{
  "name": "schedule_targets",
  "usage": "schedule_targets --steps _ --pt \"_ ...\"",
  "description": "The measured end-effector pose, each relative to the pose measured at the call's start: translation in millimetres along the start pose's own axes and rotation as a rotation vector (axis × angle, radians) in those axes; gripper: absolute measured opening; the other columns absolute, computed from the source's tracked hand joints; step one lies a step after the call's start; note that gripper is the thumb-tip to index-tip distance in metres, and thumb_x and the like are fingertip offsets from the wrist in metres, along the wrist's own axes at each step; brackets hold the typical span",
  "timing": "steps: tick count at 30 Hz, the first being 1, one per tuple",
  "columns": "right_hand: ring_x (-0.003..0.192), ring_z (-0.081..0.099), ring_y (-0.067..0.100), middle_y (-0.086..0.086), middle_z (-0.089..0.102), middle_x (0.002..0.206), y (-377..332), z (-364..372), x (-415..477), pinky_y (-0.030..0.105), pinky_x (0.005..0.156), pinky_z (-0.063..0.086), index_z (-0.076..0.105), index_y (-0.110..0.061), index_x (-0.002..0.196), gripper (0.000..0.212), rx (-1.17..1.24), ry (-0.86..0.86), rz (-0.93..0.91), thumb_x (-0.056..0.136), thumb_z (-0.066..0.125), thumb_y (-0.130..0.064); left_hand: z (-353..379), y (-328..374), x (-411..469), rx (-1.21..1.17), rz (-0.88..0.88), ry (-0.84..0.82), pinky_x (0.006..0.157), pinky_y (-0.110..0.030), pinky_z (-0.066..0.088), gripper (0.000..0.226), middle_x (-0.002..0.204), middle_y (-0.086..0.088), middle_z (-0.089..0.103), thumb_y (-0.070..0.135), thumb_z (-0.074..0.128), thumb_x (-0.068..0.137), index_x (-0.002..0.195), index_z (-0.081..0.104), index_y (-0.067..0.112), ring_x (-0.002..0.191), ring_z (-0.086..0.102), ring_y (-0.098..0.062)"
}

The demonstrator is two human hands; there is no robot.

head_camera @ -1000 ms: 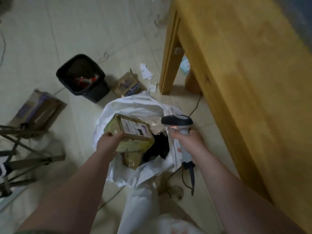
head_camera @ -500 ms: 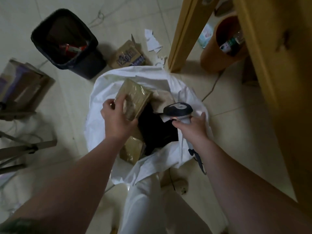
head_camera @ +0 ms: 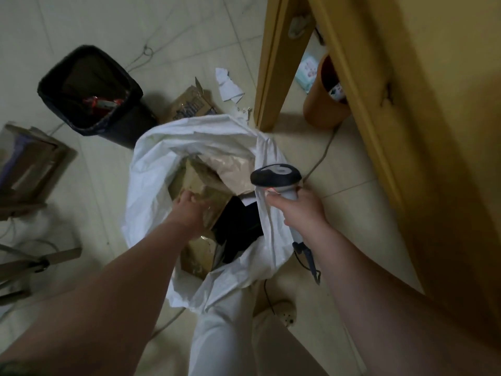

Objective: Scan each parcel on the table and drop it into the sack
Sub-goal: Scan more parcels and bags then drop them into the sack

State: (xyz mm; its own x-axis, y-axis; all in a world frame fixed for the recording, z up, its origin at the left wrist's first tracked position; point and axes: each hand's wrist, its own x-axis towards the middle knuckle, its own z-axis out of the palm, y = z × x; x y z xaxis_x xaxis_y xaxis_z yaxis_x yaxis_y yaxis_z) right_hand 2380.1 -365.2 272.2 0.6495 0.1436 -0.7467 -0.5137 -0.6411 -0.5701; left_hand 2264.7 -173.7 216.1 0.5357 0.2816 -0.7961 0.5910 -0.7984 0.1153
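A white sack (head_camera: 151, 169) stands open on the floor below me. My left hand (head_camera: 189, 210) reaches into its mouth and holds a brown cardboard parcel (head_camera: 198, 180) low among the other parcels there: a beige paper bag (head_camera: 230, 164), a black packet (head_camera: 241, 223) and another brown box (head_camera: 198, 256). My right hand (head_camera: 303, 213) grips the handle of a grey barcode scanner (head_camera: 275, 175) at the sack's right rim, with the white fabric lying against its fingers. The wooden table (head_camera: 433, 131) rises at the right; its top is out of view.
A black waste bin (head_camera: 89, 88) stands at the upper left, with a small printed carton (head_camera: 189, 107) and paper scraps (head_camera: 229, 85) beside it. An orange bucket (head_camera: 322, 109) sits under the table. Flattened cardboard (head_camera: 29, 161) lies at the left. The scanner cable (head_camera: 322, 156) trails across the floor.
My left hand has carried the brown parcel from above the sack down into its mouth. The view has tilted further down; my right hand keeps the scanner by the rim.
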Motion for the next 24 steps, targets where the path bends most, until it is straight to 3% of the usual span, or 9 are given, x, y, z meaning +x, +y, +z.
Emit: schedule_targets --steps 5,9,14,17,21,24 --pt "0.075 0.063 0.015 -0.006 0.062 0.071 -35 -22 -56 0.033 0.072 0.054 0.065 -0.021 0.08 0.017 0.072 -0.011 -0.048 0.079 0.074 -0.036 -50 22 -49 -0.216 -0.016 0.203 0.096 -0.028 0.039 0.047 0.134 -0.014 0.051 0.016 0.059 0.091 0.137 0.052 0.019 0.122 0.05 -0.029" --pt "0.061 0.06 0.009 -0.007 0.06 0.062 -70 -48 -115 0.022 0.057 0.047 0.066 -0.017 0.08 0.016 0.154 -0.054 -0.133 0.082 0.074 -0.031 -104 54 -98 -0.425 0.036 0.443 0.084 -0.024 0.039 0.027 0.117 -0.011 0.067 0.011 0.055 0.092 0.116 0.068 0.008 0.108 0.06 -0.026" --pt "0.059 0.059 0.008 -0.009 0.064 0.061 -110 -103 -181 0.024 0.061 0.049 0.07 -0.012 0.087 0.017 0.218 -0.086 -0.251 0.082 0.074 -0.028 -173 108 -166 -0.536 0.17 0.71 0.079 -0.022 0.04 0.026 0.109 -0.006 0.071 0.011 0.058 0.09 0.113 0.071 0.013 0.101 0.064 -0.022" --pt "0.046 0.054 0.005 -0.009 0.057 0.05 -126 -152 -216 0.017 0.049 0.044 0.067 -0.012 0.078 0.012 0.279 -0.024 -0.311 0.083 0.073 -0.021 -210 151 -203 -0.553 0.274 0.755 0.082 -0.028 0.046 0.025 0.101 -0.003 0.071 0.013 0.058 0.088 0.109 0.072 0.017 0.096 0.064 -0.021" --pt "0.056 0.057 0.011 -0.002 0.067 0.068 -126 -226 -255 0.029 0.058 0.051 0.068 -0.012 0.084 0.011 0.355 0.134 -0.407 0.084 0.072 -0.023 -239 227 -245 -0.585 0.454 0.732 0.068 -0.025 0.042 0.022 0.088 0.0 0.065 0.015 0.058 0.091 0.109 0.07 0.017 0.077 0.062 -0.019" --pt "0.056 0.057 0.013 -0.001 0.065 0.067 -110 -281 -280 0.03 0.057 0.051 0.067 -0.013 0.082 0.01 0.481 0.293 -0.424 0.085 0.07 -0.021 -243 287 -273 -0.545 0.599 0.686 0.065 -0.024 0.042 0.022 0.09 0.001 0.064 0.016 0.058 0.092 0.11 0.069 0.02 0.08 0.061 -0.017"
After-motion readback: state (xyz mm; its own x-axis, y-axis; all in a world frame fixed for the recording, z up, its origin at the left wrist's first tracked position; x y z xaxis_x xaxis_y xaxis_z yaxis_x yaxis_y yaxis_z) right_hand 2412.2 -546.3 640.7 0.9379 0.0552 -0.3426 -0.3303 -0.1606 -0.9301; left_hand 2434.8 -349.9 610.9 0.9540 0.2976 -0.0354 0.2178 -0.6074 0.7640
